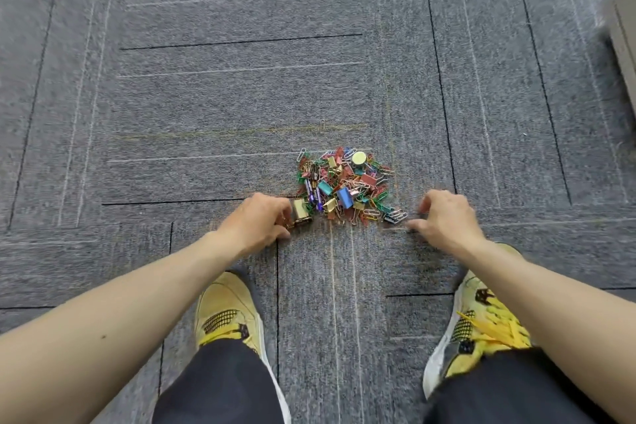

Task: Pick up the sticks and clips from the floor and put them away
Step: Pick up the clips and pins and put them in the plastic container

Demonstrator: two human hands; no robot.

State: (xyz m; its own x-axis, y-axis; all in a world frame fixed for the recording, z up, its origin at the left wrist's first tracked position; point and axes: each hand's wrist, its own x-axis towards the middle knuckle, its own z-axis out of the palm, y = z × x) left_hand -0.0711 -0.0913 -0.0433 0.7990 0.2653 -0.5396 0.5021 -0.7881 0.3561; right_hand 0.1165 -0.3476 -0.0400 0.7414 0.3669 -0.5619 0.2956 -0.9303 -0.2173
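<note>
Pile (344,186) of coloured clips sits on the grey carpet floor (206,96), just ahead of us, between our two hands.

Left hand (258,220): down at the pile's near-left corner, fingers curled over a gold clip (302,212), thumb underneath. We read that as a grip on it. The clip is at floor level and touches the edge of the pile.

Right hand (447,217): at the pile's near-right corner and motion-blurred. The fingers are loosely bent and spread, with the thumb pointing toward the pile, and we see nothing in it. The thumb tip is just beside the silver paper clips at that corner; we can't tell whether it touches them.

In the pile:
- blue clip (345,197), near-centre
- purple sticks (315,194) on the left side, partly buried
- round silver disc (359,158) at the far edge
- the rest is a tangle of paper clips and binder clips in red, green, gold and teal

A stray clip (322,125) lies alone on the carpet beyond the pile, well apart from it.

Yellow shoes: left (227,313), right (481,320), one either side, under our forearms. A pale cabinet (623,41) is cut off by the right edge of the view.
</note>
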